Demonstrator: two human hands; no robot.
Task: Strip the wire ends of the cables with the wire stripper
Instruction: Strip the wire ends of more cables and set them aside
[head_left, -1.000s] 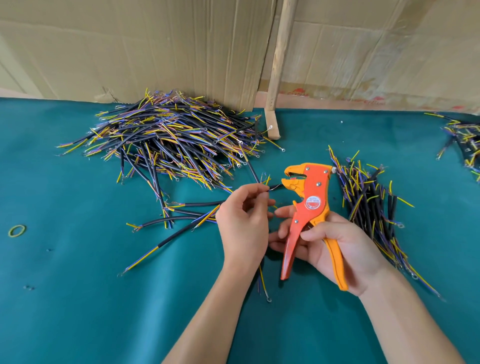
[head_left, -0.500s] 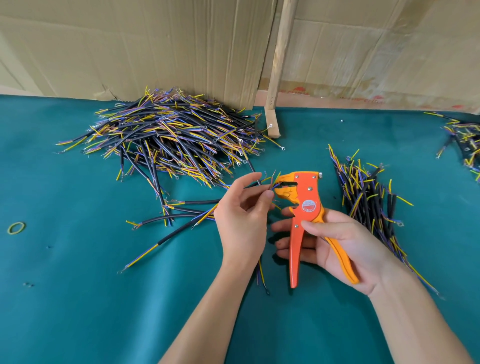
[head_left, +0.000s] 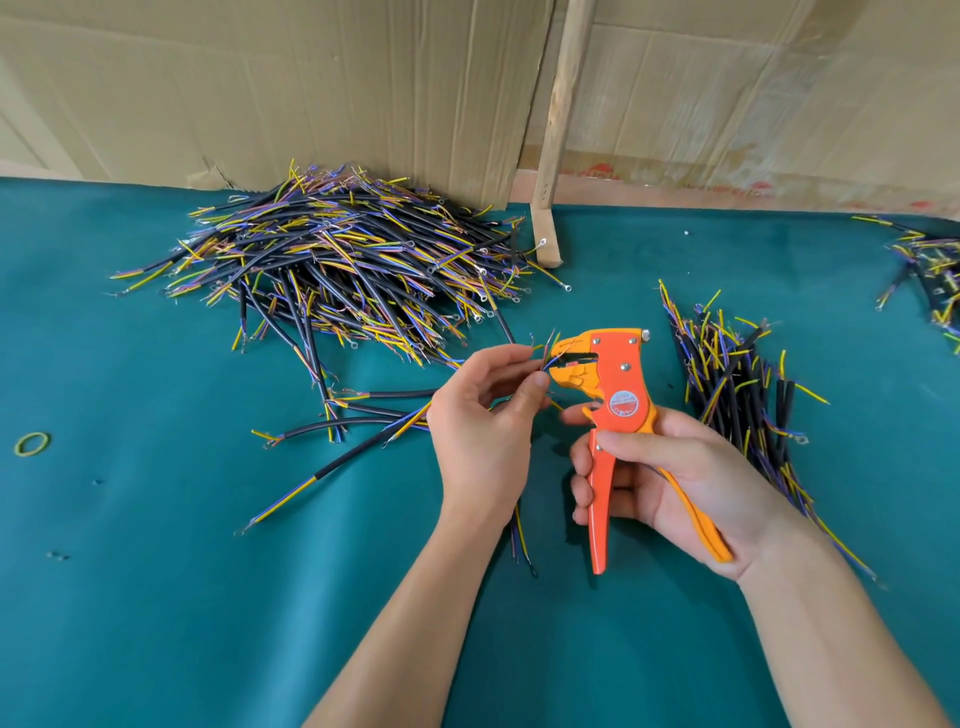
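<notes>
Stripper (head_left: 618, 374) label (head_left: 623, 404), perhaps unreadable

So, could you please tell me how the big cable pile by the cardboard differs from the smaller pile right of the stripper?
The big cable pile is a broad, tangled heap with cables lying crosswise; the smaller pile is a narrower bundle with cables roughly parallel. The big one touches the cardboard; the smaller lies beside the right hand. Both hold black-sheathed cables with yellow and blue wires.
</notes>
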